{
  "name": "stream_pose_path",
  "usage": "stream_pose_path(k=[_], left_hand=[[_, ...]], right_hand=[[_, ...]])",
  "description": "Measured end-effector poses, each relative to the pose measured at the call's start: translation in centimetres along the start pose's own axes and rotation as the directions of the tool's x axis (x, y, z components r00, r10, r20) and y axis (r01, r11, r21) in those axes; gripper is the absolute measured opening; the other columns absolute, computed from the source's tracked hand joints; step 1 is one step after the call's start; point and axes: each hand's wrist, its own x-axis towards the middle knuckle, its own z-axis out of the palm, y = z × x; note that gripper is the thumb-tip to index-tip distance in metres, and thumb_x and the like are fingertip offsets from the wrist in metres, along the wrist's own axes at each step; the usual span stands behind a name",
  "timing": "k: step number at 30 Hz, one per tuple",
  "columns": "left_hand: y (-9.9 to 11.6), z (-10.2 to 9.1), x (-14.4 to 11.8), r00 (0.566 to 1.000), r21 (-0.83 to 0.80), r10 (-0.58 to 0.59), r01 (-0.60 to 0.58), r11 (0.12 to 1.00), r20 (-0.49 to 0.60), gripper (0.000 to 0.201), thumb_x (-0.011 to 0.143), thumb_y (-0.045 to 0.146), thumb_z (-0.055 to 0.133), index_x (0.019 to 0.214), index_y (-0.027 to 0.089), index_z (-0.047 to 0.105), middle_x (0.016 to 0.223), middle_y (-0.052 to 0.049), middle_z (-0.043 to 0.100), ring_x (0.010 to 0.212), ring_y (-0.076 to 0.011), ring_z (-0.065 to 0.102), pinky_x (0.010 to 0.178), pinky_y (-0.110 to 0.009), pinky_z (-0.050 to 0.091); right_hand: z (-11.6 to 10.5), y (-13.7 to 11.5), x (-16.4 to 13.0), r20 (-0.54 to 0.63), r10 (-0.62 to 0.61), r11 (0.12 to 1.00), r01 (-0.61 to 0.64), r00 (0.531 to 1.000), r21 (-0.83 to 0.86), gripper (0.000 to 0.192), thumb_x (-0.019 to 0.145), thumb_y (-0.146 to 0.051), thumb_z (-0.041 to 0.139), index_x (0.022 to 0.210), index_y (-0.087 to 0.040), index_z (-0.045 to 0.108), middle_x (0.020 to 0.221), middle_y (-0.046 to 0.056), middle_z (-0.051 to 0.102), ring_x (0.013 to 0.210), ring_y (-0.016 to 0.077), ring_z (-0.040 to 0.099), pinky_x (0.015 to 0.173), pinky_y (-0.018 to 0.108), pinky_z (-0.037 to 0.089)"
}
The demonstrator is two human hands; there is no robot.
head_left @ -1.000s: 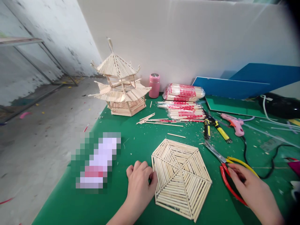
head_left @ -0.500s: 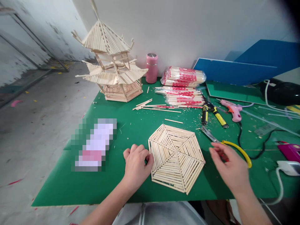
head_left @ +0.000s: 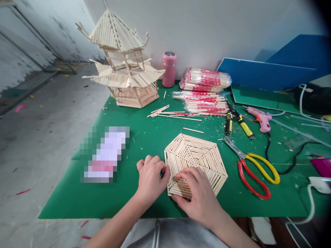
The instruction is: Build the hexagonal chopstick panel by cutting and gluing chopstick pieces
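Note:
A flat, many-sided panel of thin wooden sticks lies on the table, its sticks laid in wedges around a centre. My left hand rests at the panel's left edge, fingers curled, with thumb and forefinger closed on the rim. Over the lower part of the panel is my right hand, its thumb apart from the bent fingers and near the lower left edge. It hides some of the sticks below it. Scissors with one red and one yellow handle lie to the right of the panel.
A stick-built pagoda stands at the back left beside a pink flask. Behind the panel are loose sticks and wrapped stick bundles. Yellow-black pliers, a pink glue gun and its cord lie right. A blurred patch covers something left.
My right hand has moved left from beside the scissors to over the panel, uncovering the red handle. My left hand stays at the panel's left edge. The view has shifted slightly.

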Motion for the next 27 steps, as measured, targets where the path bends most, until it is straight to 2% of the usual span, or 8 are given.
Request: stream_pose_path(k=[27], left_hand=[[0.01, -0.18, -0.14, 1.0, -0.012, -0.008, 0.008, 1.0, 0.027, 0.031, 0.079, 0.027, 0.043, 0.05, 0.018, 0.048, 0.059, 0.0, 0.05, 0.069, -0.017, 0.043, 0.066, -0.034, 0.024]], right_hand=[[0.5, 0.27, -0.02, 0.07, 0.04, 0.999, -0.041, 0.997, 0.013, 0.029, 0.065, -0.019, 0.064, 0.091, -0.023, 0.051, 0.093, 0.002, 0.052, 0.089, 0.0211, 0.045, 0.078, 0.037, 0.034]])
